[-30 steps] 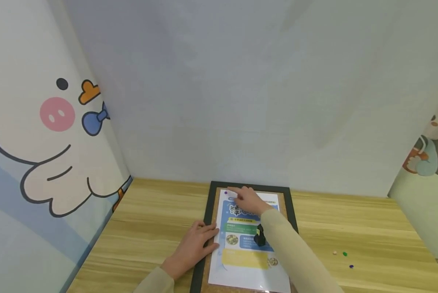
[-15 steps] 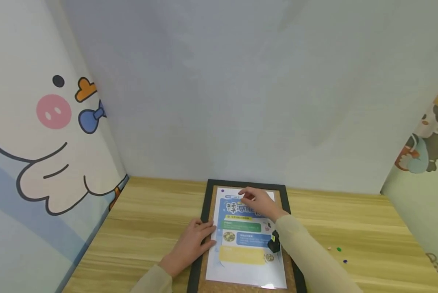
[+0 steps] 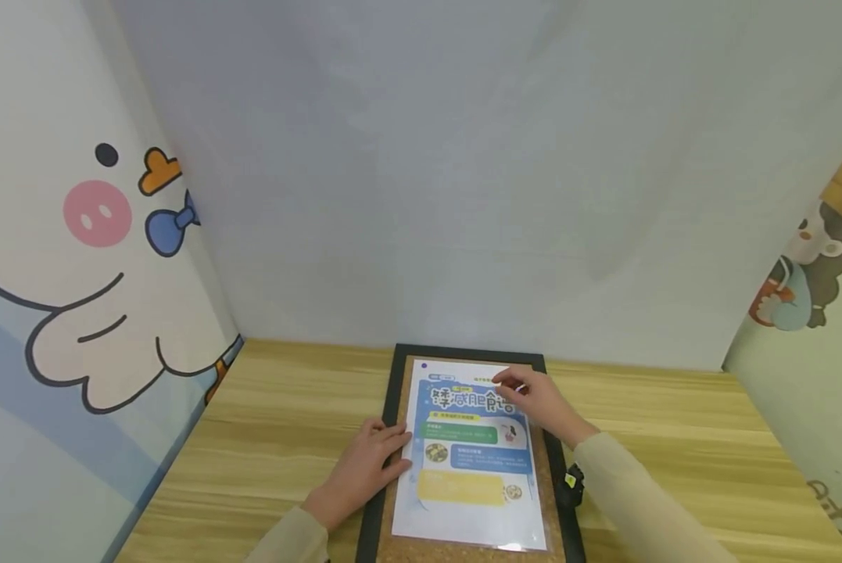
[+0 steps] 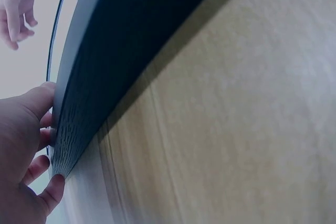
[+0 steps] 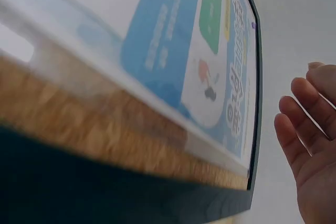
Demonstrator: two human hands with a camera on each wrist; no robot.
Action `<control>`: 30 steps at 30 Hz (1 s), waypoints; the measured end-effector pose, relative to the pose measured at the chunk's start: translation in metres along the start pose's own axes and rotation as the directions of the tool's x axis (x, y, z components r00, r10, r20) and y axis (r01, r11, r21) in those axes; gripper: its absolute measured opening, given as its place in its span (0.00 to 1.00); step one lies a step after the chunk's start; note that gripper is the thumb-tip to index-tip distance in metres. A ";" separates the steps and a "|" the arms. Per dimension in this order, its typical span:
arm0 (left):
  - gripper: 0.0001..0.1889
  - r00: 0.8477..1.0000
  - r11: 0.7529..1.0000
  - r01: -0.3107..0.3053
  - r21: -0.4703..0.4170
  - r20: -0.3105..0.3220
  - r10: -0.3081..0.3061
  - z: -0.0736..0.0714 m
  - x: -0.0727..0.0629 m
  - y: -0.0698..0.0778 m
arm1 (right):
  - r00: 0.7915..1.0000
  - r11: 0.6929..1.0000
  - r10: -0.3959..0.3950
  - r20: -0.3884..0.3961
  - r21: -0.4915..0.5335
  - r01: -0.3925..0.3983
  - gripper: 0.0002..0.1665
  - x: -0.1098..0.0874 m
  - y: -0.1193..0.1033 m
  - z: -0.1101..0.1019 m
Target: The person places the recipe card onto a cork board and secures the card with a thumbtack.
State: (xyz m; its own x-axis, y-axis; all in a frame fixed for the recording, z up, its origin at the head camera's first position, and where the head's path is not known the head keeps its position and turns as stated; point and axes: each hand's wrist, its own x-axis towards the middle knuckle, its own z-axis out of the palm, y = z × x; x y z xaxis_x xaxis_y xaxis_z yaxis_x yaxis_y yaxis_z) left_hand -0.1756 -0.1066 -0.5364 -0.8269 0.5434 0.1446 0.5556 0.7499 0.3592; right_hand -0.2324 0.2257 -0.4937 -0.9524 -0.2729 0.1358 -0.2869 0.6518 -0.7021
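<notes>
A sheet of paper printed with a blue, green and yellow poster (image 3: 463, 524) lies on a cork board with a black frame (image 3: 389, 414). At the sheet's upper left corner sits a purple pushpin (image 3: 424, 365). My left hand (image 3: 364, 469) rests on the board's left frame, fingertips reaching the sheet's edge; in the left wrist view its fingers (image 4: 37, 169) touch the frame's side. Over the poster's upper right part is my right hand (image 3: 536, 399), fingers loosely bent. Nothing shows between its fingers (image 5: 310, 114) in the right wrist view.
The board lies on a wood-grain table (image 3: 294, 407) against a pale grey wall (image 3: 421, 195). A cartoon-printed panel (image 3: 48, 328) stands at the left, another at the right. A black wrist camera (image 3: 571, 486) sits near the right sleeve (image 3: 639, 493).
My right hand has left the purple pushpin at the upper left corner and moved right across the poster's top. The left hand stays on the frame. Loose pushpins seen on the table earlier are now hidden.
</notes>
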 end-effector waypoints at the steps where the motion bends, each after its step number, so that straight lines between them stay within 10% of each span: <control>1: 0.24 1.000 1.000 0.000 -0.001 0.000 0.000 -0.001 0.000 0.000 | 1.000 1.000 0.006 0.002 0.002 -0.006 0.12 -0.003 0.000 -0.004; 30: 0.23 0.999 1.000 -0.018 -0.022 -0.032 0.017 -0.001 -0.003 0.000 | 0.997 0.995 0.041 -0.058 -0.087 -0.046 0.10 -0.098 0.027 -0.076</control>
State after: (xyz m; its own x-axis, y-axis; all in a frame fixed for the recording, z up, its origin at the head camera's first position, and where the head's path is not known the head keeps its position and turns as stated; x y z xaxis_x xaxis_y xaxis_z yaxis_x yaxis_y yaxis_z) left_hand -0.1730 -0.1088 -0.5362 -0.8196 0.5440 0.1798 0.5683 0.7316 0.3767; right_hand -0.1547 0.3236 -0.4728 -0.9677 -0.2044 0.1476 -0.2509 0.7226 -0.6442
